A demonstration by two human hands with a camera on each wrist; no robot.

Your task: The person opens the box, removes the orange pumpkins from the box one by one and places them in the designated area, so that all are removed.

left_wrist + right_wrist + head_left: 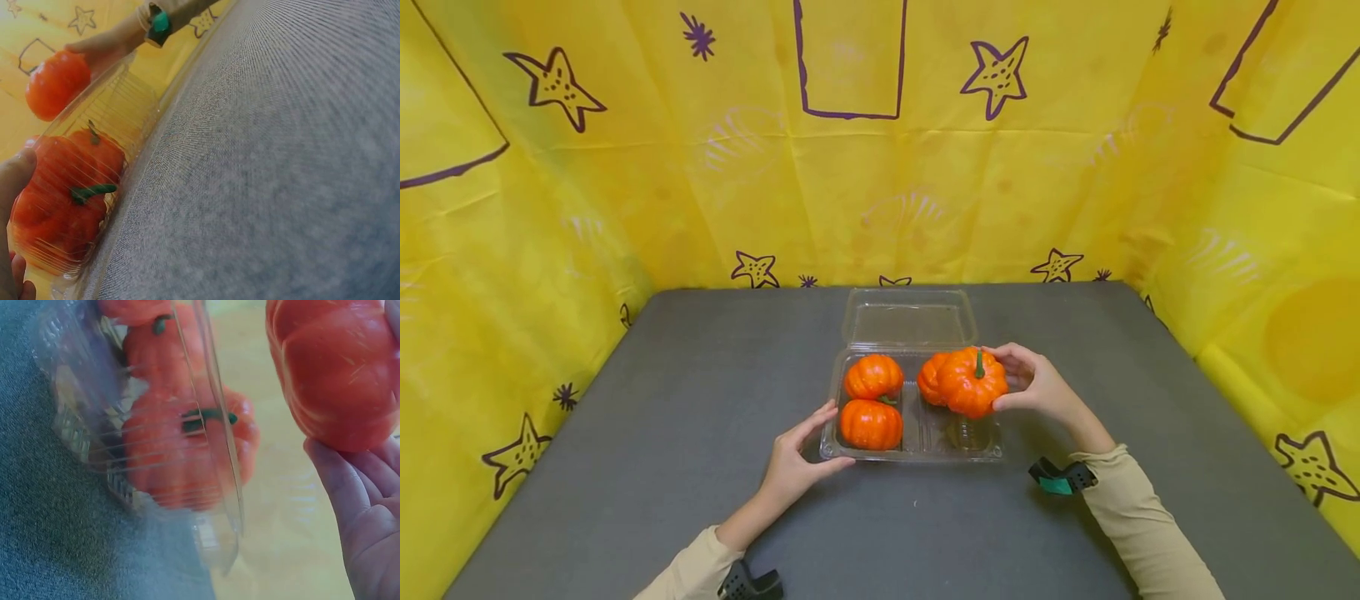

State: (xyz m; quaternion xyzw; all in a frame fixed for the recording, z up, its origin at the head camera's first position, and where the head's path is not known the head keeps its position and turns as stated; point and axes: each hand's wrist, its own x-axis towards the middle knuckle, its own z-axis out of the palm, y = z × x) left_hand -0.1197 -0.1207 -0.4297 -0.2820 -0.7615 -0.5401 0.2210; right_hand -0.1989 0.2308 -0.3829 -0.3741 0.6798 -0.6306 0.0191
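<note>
Orange pumpkin (972, 385), stem up, over right half of box (917, 456): your right hand (1037, 387) grips its side, likely leaving underside free. Your left hand (789, 463), spread, touches box corner, presumably steadying it.

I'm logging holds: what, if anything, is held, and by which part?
The right hand holds an orange pumpkin by its right side, its grip off the green stem. The left hand touches the clear container at its near-left corner.
</note>
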